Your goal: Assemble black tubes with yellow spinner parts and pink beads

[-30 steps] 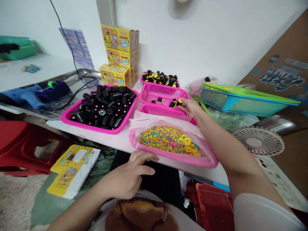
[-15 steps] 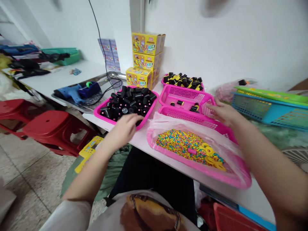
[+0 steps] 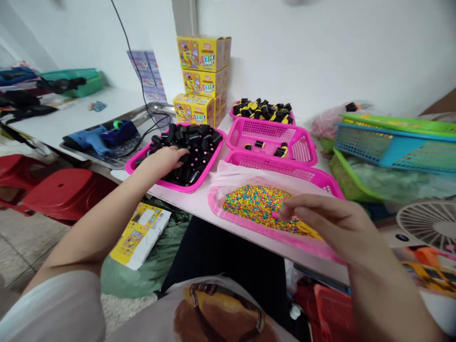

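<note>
My left hand [image 3: 164, 160] reaches into a pink tray [image 3: 167, 183] heaped with black cylinders [image 3: 197, 142]; its fingers curl down round one of them at the pile's near left side. My right hand [image 3: 329, 223] hovers with fingers stretched and apart, holding nothing, over the right end of a pink tray [image 3: 245, 223] lined with clear plastic and filled with small multicoloured beads [image 3: 256, 202]. It hides most of the yellow rings [image 3: 310, 232] lying on the beads.
Behind are a pink basket [image 3: 302, 152] with a few black-and-yellow pieces, a further tray of them [image 3: 261, 109], stacked yellow boxes [image 3: 201, 71], blue [image 3: 392, 147] and green [image 3: 342, 175] baskets, a blue glue gun [image 3: 92, 137], red stools [image 3: 60, 190], and a white fan [image 3: 423, 223].
My left hand rose from my lap and went forward into the black cylinder tray. My right hand drew back from the pink basket to above the beads. The view swung left.
</note>
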Action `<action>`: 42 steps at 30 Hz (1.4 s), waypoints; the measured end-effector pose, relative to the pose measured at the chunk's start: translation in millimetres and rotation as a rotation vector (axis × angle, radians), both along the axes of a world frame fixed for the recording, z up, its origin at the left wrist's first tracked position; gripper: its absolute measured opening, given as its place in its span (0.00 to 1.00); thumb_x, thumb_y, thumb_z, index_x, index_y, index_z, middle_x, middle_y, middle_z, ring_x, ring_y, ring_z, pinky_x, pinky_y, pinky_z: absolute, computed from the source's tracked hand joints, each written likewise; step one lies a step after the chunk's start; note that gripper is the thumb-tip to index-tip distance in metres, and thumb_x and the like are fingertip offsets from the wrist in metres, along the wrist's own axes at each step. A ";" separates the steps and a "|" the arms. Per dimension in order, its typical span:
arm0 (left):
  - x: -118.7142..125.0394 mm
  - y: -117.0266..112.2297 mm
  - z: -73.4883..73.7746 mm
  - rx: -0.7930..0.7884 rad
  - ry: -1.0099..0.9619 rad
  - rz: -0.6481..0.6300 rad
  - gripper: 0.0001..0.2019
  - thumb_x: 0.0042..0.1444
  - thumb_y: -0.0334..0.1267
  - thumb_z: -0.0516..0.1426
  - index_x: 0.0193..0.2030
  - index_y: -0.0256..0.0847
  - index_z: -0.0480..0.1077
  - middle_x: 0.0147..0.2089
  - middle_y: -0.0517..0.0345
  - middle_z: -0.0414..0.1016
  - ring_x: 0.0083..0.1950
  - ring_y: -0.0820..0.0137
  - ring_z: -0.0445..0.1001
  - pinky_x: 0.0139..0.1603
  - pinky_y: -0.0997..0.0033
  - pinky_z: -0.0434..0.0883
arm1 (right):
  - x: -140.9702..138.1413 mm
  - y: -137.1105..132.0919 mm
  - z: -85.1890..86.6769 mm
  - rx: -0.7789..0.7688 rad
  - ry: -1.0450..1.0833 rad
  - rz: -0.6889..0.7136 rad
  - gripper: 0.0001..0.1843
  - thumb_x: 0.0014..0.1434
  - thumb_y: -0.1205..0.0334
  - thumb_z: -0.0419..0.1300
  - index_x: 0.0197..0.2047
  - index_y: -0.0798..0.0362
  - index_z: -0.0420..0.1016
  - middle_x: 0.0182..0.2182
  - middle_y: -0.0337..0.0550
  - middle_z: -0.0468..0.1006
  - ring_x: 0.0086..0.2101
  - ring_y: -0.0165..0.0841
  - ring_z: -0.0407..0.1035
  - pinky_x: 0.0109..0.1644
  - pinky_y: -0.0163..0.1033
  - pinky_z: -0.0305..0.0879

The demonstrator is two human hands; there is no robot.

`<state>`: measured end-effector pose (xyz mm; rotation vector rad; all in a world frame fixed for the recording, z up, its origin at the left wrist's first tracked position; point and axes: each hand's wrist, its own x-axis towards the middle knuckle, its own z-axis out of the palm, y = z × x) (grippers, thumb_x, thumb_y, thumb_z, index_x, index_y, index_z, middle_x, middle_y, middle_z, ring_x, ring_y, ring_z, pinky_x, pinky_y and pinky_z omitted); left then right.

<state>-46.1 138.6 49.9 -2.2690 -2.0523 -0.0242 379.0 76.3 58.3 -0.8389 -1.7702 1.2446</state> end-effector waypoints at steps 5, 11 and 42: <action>34.0 -42.8 -1.5 0.456 -0.768 -0.008 0.27 0.60 0.51 0.66 0.65 0.48 0.74 0.45 0.53 0.83 0.40 0.60 0.81 0.45 0.61 0.80 | -17.5 -24.4 -23.0 -0.048 0.075 0.005 0.08 0.66 0.51 0.69 0.44 0.41 0.88 0.35 0.41 0.88 0.37 0.33 0.84 0.43 0.36 0.83; 168.2 -105.8 -54.5 0.165 -2.018 -0.110 0.27 0.56 0.56 0.70 0.59 0.53 0.74 0.51 0.56 0.81 0.36 0.71 0.80 0.29 0.76 0.75 | -81.8 -49.6 -68.6 -0.078 0.312 -0.047 0.38 0.62 0.51 0.73 0.72 0.34 0.66 0.61 0.47 0.78 0.51 0.36 0.79 0.51 0.42 0.82; 176.6 -72.9 -37.2 0.272 -1.101 -0.500 0.15 0.61 0.34 0.64 0.54 0.41 0.75 0.54 0.53 0.84 0.54 0.65 0.83 0.59 0.66 0.79 | 11.7 52.7 -48.2 0.215 -1.101 0.130 0.08 0.62 0.70 0.64 0.39 0.53 0.86 0.35 0.46 0.85 0.37 0.39 0.77 0.46 0.42 0.70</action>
